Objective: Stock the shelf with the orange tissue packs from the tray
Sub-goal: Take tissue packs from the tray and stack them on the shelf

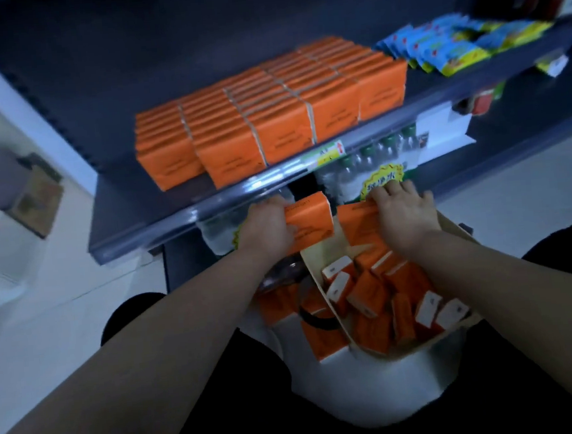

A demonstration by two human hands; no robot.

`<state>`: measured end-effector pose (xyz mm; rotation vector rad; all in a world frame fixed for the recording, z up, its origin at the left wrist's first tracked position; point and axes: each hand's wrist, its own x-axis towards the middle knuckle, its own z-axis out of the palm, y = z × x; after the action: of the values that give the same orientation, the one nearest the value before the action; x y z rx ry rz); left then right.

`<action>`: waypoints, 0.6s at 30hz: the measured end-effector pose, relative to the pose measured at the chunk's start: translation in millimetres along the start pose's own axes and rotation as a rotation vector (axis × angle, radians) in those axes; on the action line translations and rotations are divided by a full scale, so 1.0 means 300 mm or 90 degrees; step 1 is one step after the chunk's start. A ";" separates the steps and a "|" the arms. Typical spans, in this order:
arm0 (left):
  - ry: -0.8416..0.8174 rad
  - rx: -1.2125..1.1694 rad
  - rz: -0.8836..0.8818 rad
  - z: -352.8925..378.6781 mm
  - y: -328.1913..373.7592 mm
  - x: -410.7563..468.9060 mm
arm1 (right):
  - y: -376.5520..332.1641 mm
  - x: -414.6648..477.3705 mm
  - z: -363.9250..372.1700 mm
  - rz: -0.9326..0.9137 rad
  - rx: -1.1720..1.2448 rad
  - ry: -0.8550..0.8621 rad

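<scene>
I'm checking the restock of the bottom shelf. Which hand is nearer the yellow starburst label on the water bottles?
Right. The right hand has fingertips touching the yellow starburst label; the left hand is off to its left, holding an orange pack.

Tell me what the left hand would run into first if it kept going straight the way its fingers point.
The left hand, gripping an orange tissue pack, points up and forward. First in that line looks like the front edge of the shelf, just above the knuckles; depth is unclear, so it might pass beneath toward the water bottles.
</scene>
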<state>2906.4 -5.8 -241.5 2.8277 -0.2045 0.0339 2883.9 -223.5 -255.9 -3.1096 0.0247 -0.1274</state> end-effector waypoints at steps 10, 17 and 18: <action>0.190 0.055 -0.162 -0.443 -0.301 -0.107 | -0.350 0.075 -0.260 -0.168 0.064 0.144; 0.203 0.134 -0.239 -0.542 -0.483 0.011 | -0.494 0.152 -0.318 -0.251 0.047 0.176; 0.200 0.144 -0.241 -0.545 -0.494 0.033 | -0.509 0.162 -0.318 -0.255 0.050 0.175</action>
<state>2937.4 182.1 -129.6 2.9792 0.4286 0.4366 2926.9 -74.6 -152.4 -2.9476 -0.5804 -0.5464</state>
